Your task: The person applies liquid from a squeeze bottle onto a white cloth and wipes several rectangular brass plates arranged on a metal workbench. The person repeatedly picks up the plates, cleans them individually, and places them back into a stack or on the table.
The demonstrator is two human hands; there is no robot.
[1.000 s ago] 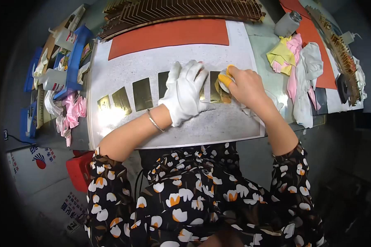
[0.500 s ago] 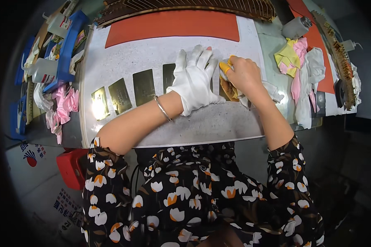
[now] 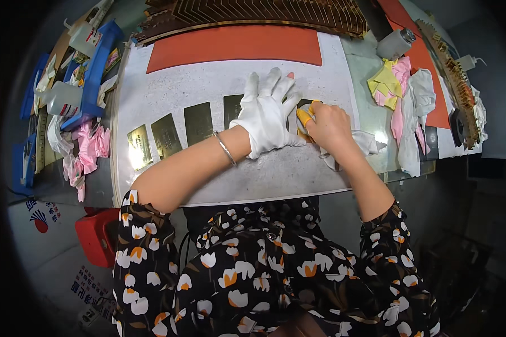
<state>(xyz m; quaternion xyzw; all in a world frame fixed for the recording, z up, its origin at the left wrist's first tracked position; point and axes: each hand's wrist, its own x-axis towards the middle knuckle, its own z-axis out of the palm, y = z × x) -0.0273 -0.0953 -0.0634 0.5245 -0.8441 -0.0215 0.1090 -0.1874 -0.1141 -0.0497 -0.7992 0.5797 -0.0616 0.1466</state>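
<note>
Left hand (image 3: 269, 115), white-gloved, fingers spread flat, pins brass plate (image 3: 305, 106) on grey mat (image 3: 208, 84) so it cannot slide. Right hand (image 3: 327, 124), bare, fingers pinching yellow pad (image 3: 305, 117), probably polishing cloth, pressed onto plate. Four more plates (image 3: 174, 132) lined up leftward, awaiting turn.

White sign with a red and blue emblem (image 3: 39, 216) on the surface at lower left, white sticker with red print (image 3: 87, 285) below it near the bottom edge, small dark rectangular packet (image 3: 431, 141) at the bench's right end
</note>
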